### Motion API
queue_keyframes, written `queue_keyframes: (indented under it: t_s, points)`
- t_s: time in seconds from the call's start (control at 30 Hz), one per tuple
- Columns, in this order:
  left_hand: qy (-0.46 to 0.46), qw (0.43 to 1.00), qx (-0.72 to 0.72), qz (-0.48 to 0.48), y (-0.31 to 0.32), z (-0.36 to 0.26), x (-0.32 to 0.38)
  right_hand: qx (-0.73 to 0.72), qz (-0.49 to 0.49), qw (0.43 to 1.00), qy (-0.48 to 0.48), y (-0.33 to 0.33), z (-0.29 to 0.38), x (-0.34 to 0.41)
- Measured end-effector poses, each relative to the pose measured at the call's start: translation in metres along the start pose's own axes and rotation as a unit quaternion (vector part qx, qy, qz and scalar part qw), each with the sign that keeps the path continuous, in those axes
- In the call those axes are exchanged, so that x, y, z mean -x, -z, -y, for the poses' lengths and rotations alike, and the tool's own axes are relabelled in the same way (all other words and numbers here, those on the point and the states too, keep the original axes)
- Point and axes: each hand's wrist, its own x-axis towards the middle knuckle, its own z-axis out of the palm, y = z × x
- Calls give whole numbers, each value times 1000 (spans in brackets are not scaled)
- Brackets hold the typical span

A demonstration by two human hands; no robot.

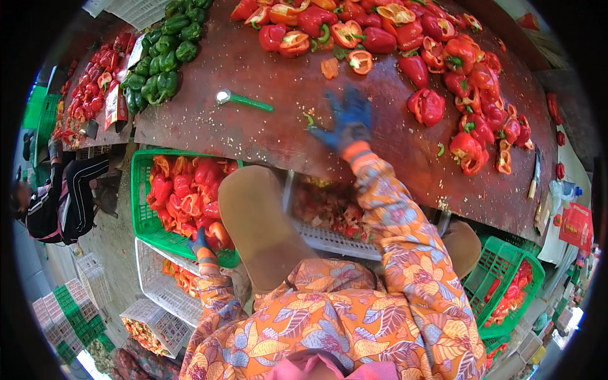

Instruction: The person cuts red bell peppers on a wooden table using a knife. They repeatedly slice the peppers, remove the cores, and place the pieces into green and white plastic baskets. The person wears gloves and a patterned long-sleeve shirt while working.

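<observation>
My left hand [202, 244], in a blue and orange glove, rests at the right part of a green plastic crate [137, 199] filled with cut red bell peppers [183, 185]; its fingers are partly hidden, so I cannot tell whether it grips anything. Over the reddish-brown tabletop [285, 142] my right hand [346, 118], gloved in blue and slightly blurred, has its fingers spread and nothing in them. A green pepper stem [309, 119] lies just left of it. Further left is a tool with a green handle [251, 102] and a round metal head. Whole and halved red peppers [346, 34] cover the table's far side.
Green bell peppers [166, 61] are heaped at the upper left. A knife [534, 173] lies near the table's right edge. Below the table stands a white crate [332, 240] of pepper scraps, with a green crate [536, 285] at the right. A person [61, 199] sits at the far left.
</observation>
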Motion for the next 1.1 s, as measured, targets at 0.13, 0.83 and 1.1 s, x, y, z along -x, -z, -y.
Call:
queue_keyframes:
  t_s: [0.13, 0.83, 1.1]
  points:
    - [-338, 909, -199, -138, -28, -115, 17, -137, 109, 974, 141, -22, 30, -32]
    - [-632, 505, -169, 563, -274, -355, 292, -387, -14, 889, -243, 115, -61, 84]
    - [-230, 742, 248, 579, -190, -297, 270, -758, 64, 511, -401, 77, -15, 75]
